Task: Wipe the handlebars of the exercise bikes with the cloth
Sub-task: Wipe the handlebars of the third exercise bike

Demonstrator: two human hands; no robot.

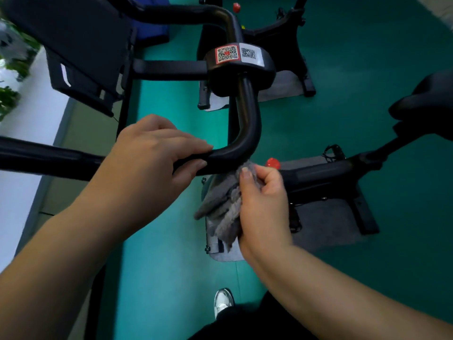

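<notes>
Grey cloth (225, 204) under handlebar (245, 133)

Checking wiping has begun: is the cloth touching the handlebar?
Touching. The head view shows the cloth's top edge pressed against the handlebar's underside bend.

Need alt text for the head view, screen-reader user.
A person's left hand grips a black curved exercise-bike handlebar while the right hand holds a bunched grey cloth against its bend. Two QR-code stickers sit on the handlebar hub above green flooring.
</notes>
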